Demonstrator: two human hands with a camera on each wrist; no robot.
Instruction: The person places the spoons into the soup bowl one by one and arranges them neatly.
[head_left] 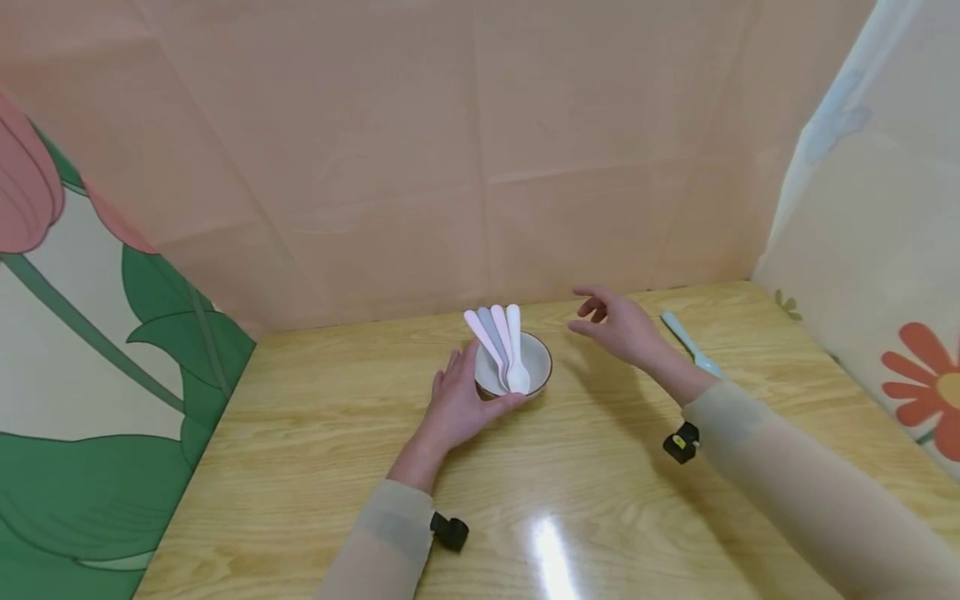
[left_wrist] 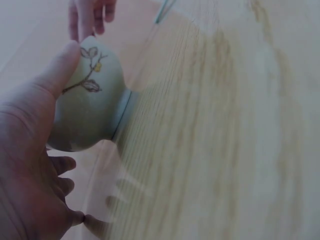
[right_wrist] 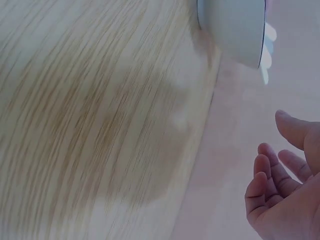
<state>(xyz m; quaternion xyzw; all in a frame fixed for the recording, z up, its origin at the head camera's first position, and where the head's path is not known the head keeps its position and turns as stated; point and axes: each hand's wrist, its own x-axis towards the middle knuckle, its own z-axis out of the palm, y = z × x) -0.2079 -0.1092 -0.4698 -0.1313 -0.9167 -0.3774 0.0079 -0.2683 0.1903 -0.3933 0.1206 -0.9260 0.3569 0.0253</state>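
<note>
My left hand (head_left: 459, 408) grips a small round bowl (head_left: 539, 360) by its near left side, thumb along the rim. Inside the bowl lean several spoons, handles up past the far rim: pink ones, a grey one (head_left: 491, 328) and a white one (head_left: 518, 377) on the right. The left wrist view shows a leafy twig pattern on the bowl's outer wall (left_wrist: 95, 117). To the right of the bowl, my right hand (head_left: 618, 329) hovers over the table with bent, parted fingers and nothing in them. Light blue is the spoon (head_left: 681, 333) lying beyond the right wrist.
The wooden table (head_left: 315, 450) meets a plain peach backdrop (head_left: 360, 167) just behind the bowl. Panels printed with flowers stand along its left and right sides. A small black device (head_left: 681, 443) is strapped at each wrist.
</note>
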